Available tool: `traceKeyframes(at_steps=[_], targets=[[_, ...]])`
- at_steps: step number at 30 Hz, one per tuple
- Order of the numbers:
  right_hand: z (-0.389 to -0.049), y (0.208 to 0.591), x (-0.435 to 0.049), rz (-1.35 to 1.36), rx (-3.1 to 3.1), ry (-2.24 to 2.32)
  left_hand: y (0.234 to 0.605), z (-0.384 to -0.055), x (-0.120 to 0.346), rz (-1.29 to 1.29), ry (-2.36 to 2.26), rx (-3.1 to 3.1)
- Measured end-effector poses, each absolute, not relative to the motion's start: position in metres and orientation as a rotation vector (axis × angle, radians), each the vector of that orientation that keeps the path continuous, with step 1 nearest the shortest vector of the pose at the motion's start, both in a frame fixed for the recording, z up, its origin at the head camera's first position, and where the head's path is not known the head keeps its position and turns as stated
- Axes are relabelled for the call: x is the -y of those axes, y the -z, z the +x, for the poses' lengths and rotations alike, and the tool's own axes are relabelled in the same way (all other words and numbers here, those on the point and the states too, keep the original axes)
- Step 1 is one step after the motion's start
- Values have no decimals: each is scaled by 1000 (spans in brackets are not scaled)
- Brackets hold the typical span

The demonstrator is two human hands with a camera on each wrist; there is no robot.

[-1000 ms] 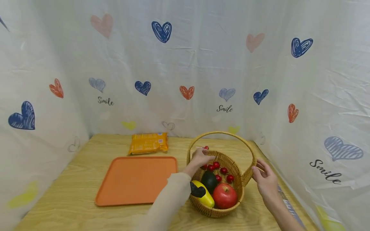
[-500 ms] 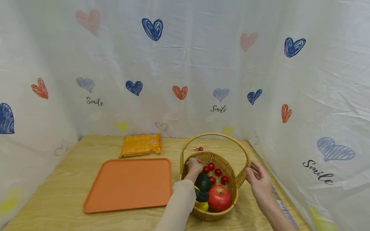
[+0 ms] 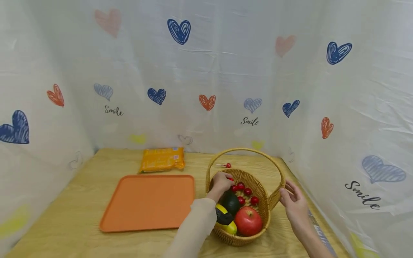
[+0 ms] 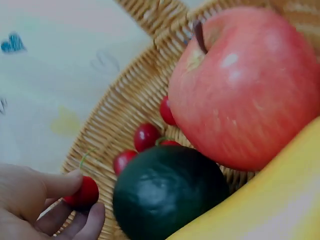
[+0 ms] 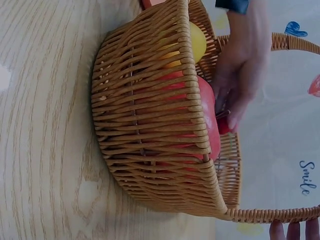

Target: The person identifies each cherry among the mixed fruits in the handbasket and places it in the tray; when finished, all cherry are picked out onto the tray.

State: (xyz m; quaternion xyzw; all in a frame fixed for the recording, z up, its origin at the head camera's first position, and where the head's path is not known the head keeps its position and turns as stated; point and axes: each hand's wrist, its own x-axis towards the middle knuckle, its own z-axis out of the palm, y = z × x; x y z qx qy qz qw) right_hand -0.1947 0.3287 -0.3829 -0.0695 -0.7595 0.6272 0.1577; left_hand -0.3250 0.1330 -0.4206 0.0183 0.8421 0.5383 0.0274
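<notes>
My left hand [image 3: 221, 184] is inside the wicker basket [image 3: 268, 218], pinching a red cherry [image 4: 85, 194] with a green stem between thumb and fingers. Close beside it lies a dark green, smooth, rounded fruit [image 4: 165, 192]. Several more cherries [image 3: 247, 191] rest on the basket's floor. A large red apple [image 3: 248, 221] sits at the near side, next to a long yellow fruit [image 4: 270, 195] partly hidden by the left wrist. On the right, my right hand [image 3: 295, 206] holds the basket's arched handle [image 3: 245, 149] low down with thumb and fingertips.
An orange tray [image 3: 148, 204] lies left of the basket on the wooden table [image 3: 64, 222]. Behind the tray is an orange packet [image 3: 162, 159]. A small red item on a white stick [image 3: 227, 165] lies behind the basket. Heart-printed curtains [image 3: 206, 64] enclose the table.
My left hand has moved from over the basket's far left rim down among the fruit, then risen slightly with a cherry pinched. The right hand stays at the handle. The head view has shifted slightly.
</notes>
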Motion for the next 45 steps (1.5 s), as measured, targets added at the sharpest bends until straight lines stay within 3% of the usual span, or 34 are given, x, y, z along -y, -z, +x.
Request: traceKeyframes(at_steps=[8, 19, 26, 31, 37, 45], targets=[[-191, 383, -341, -237, 2159, -1800, 401, -304, -120, 356, -1715, -2358], [-188, 382, -350, -283, 2153, -1759, 395, -247, -50, 610, -1742, -1992], [-188, 379, -351, -261, 2133, -1758, 398, -273, 4, 590, -1836, -2037], [-189, 378, -350, -255, 2140, -1762, 408, -308, 31, 394, -1904, -2176], [-189, 378, -345, -260, 2164, -1759, 422, -342, 39, 158, -1834, -2423], [-193, 382, -328, -283, 2208, -1767, 444, -349, 43, 123, -1664, -2645]])
